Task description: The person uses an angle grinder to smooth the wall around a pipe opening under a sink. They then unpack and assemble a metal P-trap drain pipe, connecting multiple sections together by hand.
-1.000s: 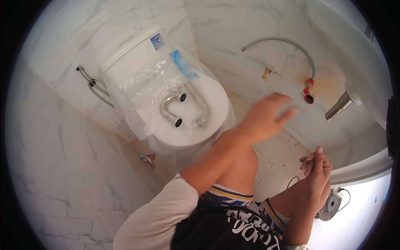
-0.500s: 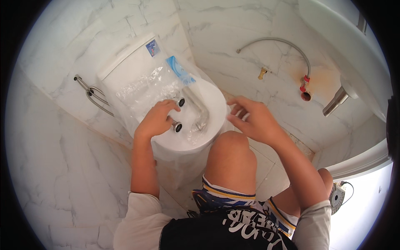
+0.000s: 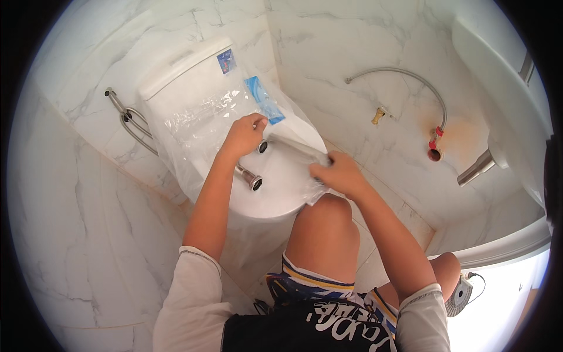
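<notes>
A white toilet point(image 3: 275, 199) wrapped in clear plastic stands before me. Over its lid, my right hand point(image 3: 343, 174) is closed on one end of a metal pipe point(image 3: 296, 149) in a clear plastic bag, blurred by motion. My left hand point(image 3: 245, 136) is closed near the pipe's other end, beside a blue-and-white packet point(image 3: 264, 101); whatever its fingers hold is too small to make out. Below that hand, a chrome pipe point(image 3: 249, 177) with a black-lined opening lies on the lid. A second black-lined pipe end point(image 3: 263, 146) shows just beside the hand.
A braided hose point(image 3: 404, 71) hangs at the right wall by a red-collared drain opening point(image 3: 434, 154) and a brass valve point(image 3: 379, 115). A white basin point(image 3: 504, 76) with a metal drainpipe point(image 3: 476, 168) juts in at right. Another metal hose point(image 3: 138, 132) is left of the toilet.
My right hand has moved onto the bagged pipe and closed on it, and the pipe has shifted. My left hand has moved up and right, away from the chrome pipe.
</notes>
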The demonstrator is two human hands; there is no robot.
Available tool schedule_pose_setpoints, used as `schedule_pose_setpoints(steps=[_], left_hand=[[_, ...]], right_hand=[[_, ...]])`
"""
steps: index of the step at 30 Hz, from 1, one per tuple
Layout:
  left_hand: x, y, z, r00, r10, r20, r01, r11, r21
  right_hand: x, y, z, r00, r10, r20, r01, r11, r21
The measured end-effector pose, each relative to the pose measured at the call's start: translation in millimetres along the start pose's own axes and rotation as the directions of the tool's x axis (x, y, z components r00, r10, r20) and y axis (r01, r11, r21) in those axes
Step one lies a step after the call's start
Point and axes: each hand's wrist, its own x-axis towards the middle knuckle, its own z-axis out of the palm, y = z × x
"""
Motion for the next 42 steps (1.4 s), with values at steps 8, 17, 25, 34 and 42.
schedule_pose_setpoints(steps=[8, 17, 25, 34, 42], left_hand=[[-24.6, 45.3, 14.6, 0.962, 0.072, 0.262, 0.124, 0.741, -0.660], [-51.6, 126.5, 30.7, 0.975, 0.221, -0.003, -0.130, 0.565, -0.815], [-38.7, 151.6, 17.5, 0.994, 0.024, -0.110, -0.108, 0.495, -0.862], [14.4, 111.7, -10.3, 0.906, 0.031, -0.423, -0.330, 0.678, -0.657], [24.1, 71.3, 12.3, 0.961, 0.033, -0.273, -0.212, 0.721, -0.659]], right_hand=[[-61.9, 40.5, -57.0, 0.970, -0.086, -0.228, 0.173, 0.902, 0.396], [-82.0, 58.8, -59.2, 0.848, -0.199, -0.491, 0.422, 0.815, 0.398], [-67.6, 55.5, -40.6, 0.944, -0.286, -0.166, 0.323, 0.695, 0.642], [4.7, 15.8, 3.0, 0.967, -0.225, -0.122, 0.248, 0.701, 0.668], [24.5, 7.7, 26.3, 0.967, -0.193, -0.166, 0.254, 0.722, 0.644]])
